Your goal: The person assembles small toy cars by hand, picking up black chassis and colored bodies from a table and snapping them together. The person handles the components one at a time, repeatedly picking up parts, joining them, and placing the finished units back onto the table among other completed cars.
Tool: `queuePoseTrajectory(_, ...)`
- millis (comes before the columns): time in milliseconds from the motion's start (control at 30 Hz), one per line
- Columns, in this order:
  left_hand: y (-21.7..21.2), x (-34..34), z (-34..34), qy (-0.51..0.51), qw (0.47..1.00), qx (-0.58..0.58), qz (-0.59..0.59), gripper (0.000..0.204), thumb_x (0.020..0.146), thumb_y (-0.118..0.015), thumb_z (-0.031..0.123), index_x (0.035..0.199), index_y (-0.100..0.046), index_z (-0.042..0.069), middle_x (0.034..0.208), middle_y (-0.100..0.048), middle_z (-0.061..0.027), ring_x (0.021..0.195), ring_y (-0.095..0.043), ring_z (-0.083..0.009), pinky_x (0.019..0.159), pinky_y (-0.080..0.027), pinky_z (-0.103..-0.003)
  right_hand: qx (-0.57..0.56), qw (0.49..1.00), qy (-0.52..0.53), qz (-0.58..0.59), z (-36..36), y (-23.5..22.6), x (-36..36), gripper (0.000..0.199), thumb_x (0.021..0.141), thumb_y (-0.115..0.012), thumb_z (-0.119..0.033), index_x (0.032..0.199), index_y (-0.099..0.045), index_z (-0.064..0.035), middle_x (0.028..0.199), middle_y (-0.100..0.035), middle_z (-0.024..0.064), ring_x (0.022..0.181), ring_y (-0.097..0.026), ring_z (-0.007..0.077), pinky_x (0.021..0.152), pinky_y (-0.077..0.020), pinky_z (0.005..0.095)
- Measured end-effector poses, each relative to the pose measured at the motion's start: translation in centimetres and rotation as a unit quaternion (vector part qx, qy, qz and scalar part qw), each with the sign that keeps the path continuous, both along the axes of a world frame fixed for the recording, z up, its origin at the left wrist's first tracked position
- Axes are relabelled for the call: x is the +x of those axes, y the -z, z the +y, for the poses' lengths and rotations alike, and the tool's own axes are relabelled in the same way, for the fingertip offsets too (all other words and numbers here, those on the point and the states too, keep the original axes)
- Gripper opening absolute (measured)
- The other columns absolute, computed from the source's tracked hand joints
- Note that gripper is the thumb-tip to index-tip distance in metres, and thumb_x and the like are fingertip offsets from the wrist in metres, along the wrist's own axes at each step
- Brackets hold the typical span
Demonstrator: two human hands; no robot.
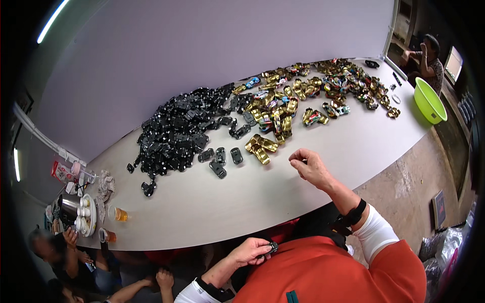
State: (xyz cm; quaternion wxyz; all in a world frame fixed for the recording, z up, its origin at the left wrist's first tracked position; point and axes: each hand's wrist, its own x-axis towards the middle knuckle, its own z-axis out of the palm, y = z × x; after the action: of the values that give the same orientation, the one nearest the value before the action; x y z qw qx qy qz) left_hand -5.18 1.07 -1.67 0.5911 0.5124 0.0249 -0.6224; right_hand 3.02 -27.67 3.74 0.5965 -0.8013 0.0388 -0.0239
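Observation:
Low against my body, my left hand (250, 251) is closed around a small black toy car part (273, 247). Over the table's near side hovers my right hand (314, 170), its fingers curled together in a pinch; whatever they may hold does not show. Beyond that hand lie a few gold toy car shells (260, 146) in a small group. Several dark toy car pieces (218, 169) rest separately on the tabletop, left of the gold ones. A large heap of black toy car bases (174, 126) is behind them.
Gold and coloured toy car shells (348, 81) spread along the back of the table (197, 217). A green basin (429, 101) stands at the right end. Two cups of amber drink (118, 214) and a tray of white cups (87, 217) are at the left. Other people sit nearby.

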Motion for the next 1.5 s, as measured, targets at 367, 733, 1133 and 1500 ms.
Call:
queuePoseTrajectory(367, 6.4, 0.5, -0.1, 0.075, 0.947, 0.110, -0.294, 0.047, 0.086, -0.059, 0.019, 0.125, -0.043, 0.000, 0.099, -0.060, -0.0131, 0.068, -0.061, -0.0168, 0.062, -0.052, -0.027, -0.343, 0.917, -0.108, -0.175, 7.3, 0.1, 6.5, 0.016, 0.072, -0.067, -0.013, 0.082, -0.058, -0.0037, 0.084, -0.057, 0.0138, 0.077, -0.058, 0.0335, 0.066, -0.0456, 0.0434)
queuePoseTrajectory(733, -3.1, 5.4, 1.5, -0.375, 0.904, -0.149, -0.143, 0.020, 0.087, -0.057, 0.008, 0.102, -0.058, -0.004, 0.078, -0.063, -0.0109, 0.062, -0.060, -0.0138, 0.053, -0.048, -0.022, -0.035, 0.994, -0.035, -0.102, 9.7, 1.9, 8.8, 0.011, 0.080, -0.062, -0.008, 0.083, -0.061, 0.0026, 0.058, -0.056, 0.0062, 0.052, -0.052, 0.0134, 0.046, -0.0416, 0.0295)
queuePoseTrajectory(1133, -2.4, 9.1, -2.4, -0.509, 0.789, -0.254, -0.233, 0.027, 0.080, -0.062, 0.001, 0.107, -0.056, 0.001, 0.095, -0.061, -0.0107, 0.073, -0.060, -0.0162, 0.054, -0.049, -0.025, 0.277, 0.942, -0.112, 0.154, 9.6, 2.5, 2.5, 0.014, 0.083, -0.062, -0.012, 0.083, -0.057, -0.0001, 0.074, -0.058, 0.0098, 0.053, -0.048, 0.0130, 0.044, -0.0376, 0.0274)
queuePoseTrajectory(1500, -1.6, 8.7, -1.4, -0.459, 0.826, -0.282, -0.166, 0.025, 0.083, -0.061, 0.010, 0.106, -0.057, 0.001, 0.092, -0.063, -0.0124, 0.076, -0.060, -0.0167, 0.058, -0.049, -0.026, -0.311, 0.949, 0.032, -0.046, 4.4, 2.4, 6.6, 0.020, 0.077, -0.065, -0.017, 0.069, -0.059, 0.0011, 0.062, -0.059, 0.0158, 0.057, -0.058, 0.0296, 0.053, -0.0448, 0.0366)
